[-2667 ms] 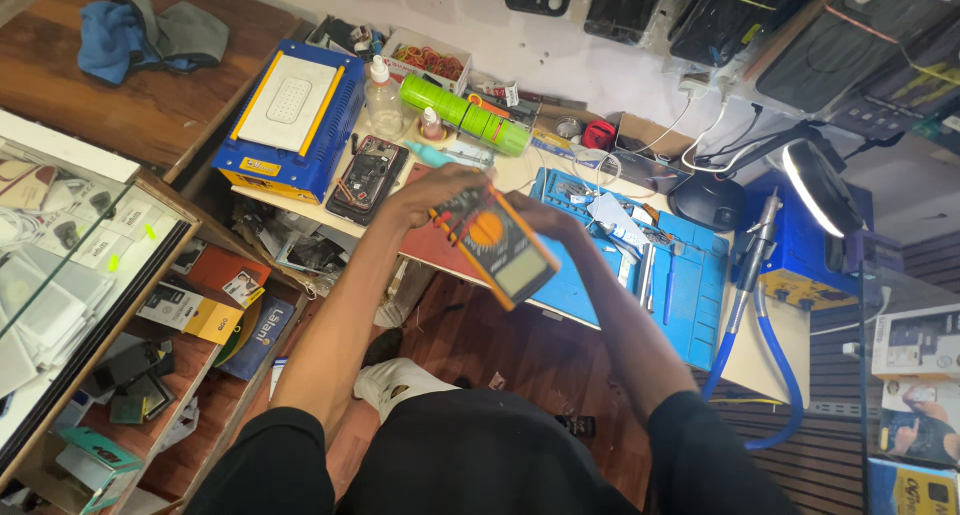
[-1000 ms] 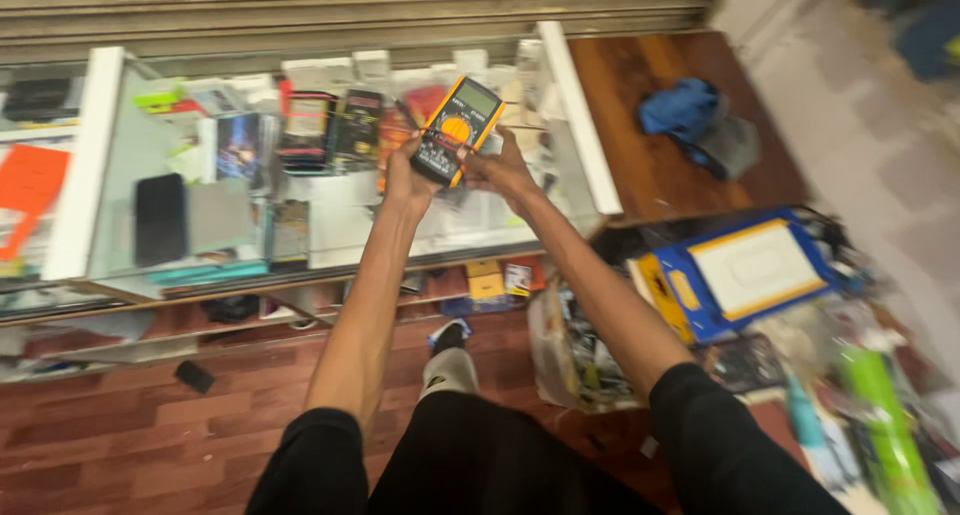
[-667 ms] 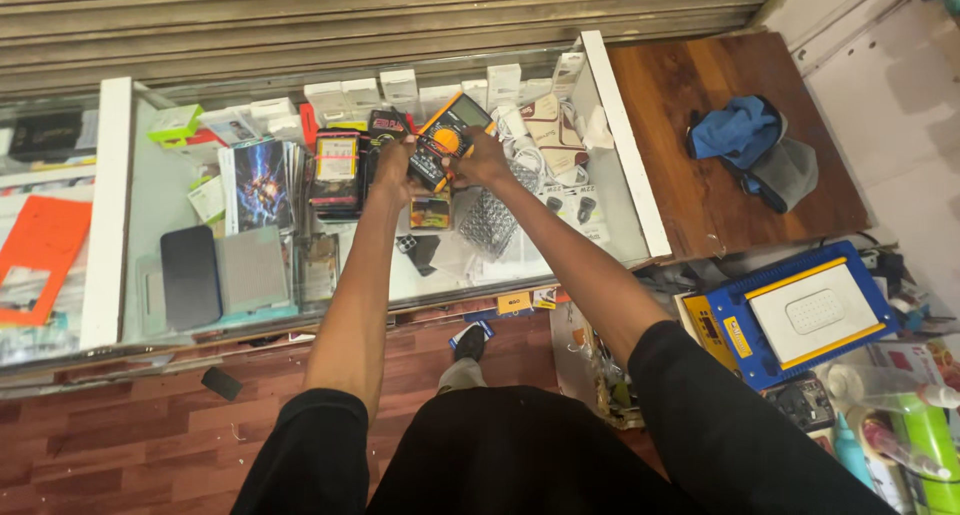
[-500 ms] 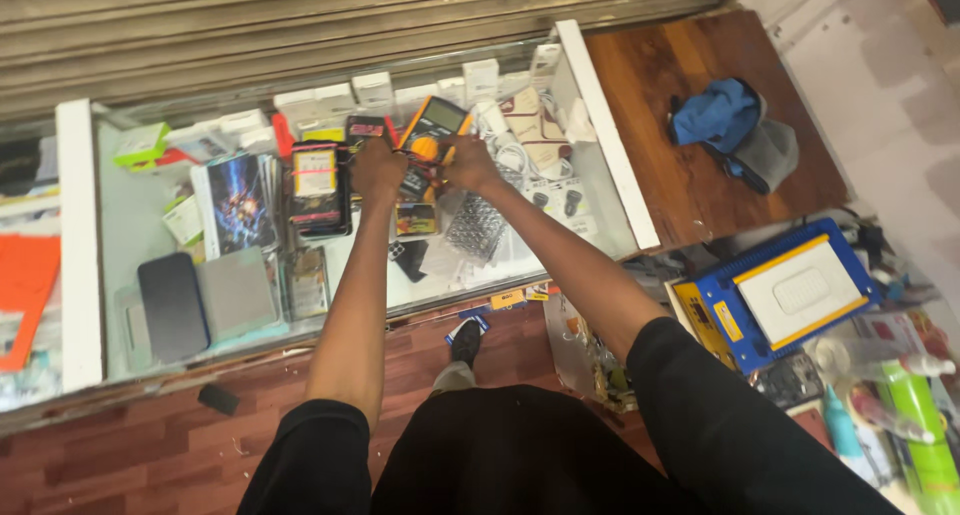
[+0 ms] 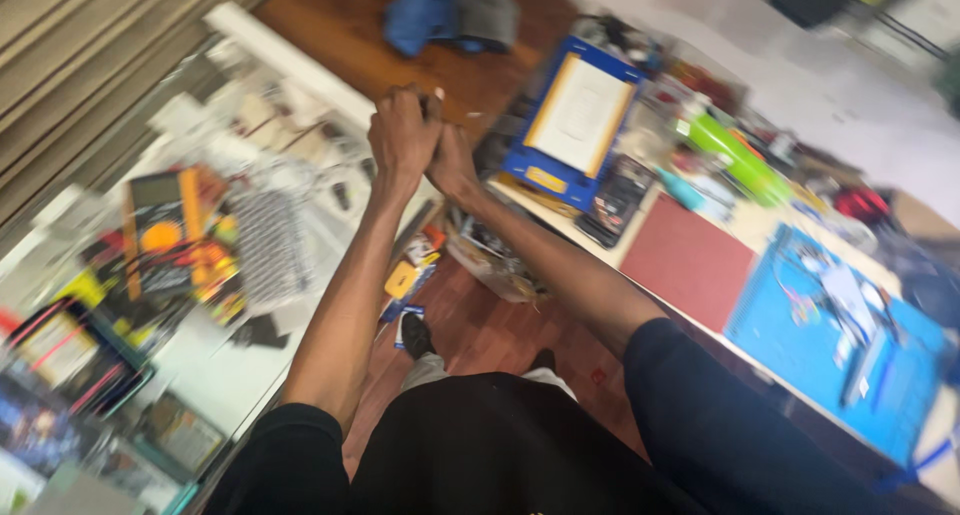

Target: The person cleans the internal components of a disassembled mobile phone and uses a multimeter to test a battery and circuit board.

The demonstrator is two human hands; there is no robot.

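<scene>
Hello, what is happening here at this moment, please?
A person stands between a glass counter and a cluttered workbench, seen from above. The left hand and the right hand are raised together in front of the body, closed and pressed against each other; the picture is too blurred to tell if they hold anything. A yellow multimeter lies on the counter among other small items, apart from both hands. On the workbench lie a blue box-shaped device and a blue mat.

Item: yellow multimeter [image 5: 160,230], handheld, dark-faced.
I logged it lying flat on the glass counter [image 5: 235,375], screen end toward the shutter, orange dial mid-body, amid packaged goods, well apart from both hands; blurred.
</scene>
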